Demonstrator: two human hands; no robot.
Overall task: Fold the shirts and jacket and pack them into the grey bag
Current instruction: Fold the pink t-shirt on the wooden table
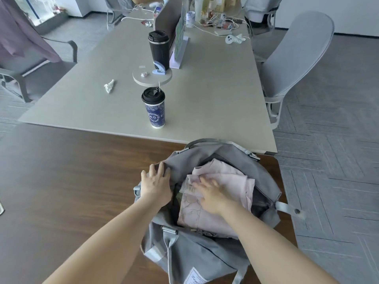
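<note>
The grey bag (207,255) lies open on the brown table (71,181), near its right end. Folded pale pink clothes (227,179) fill its opening, stacked in layers. My right hand (211,191) lies flat on top of the pink stack with straight fingers, pressing on it. My left hand (156,184) rests on the bag's left rim with spread fingers, touching the grey flap beside the opening. Anything under the pink layers is hidden.
A blue patterned cup with a black lid (153,108) stands on the grey desk (215,99) just beyond the bag. Farther back are a black tumbler (159,49), a round tray (152,76) and crumpled paper (109,86). A grey chair (295,64) stands at the right.
</note>
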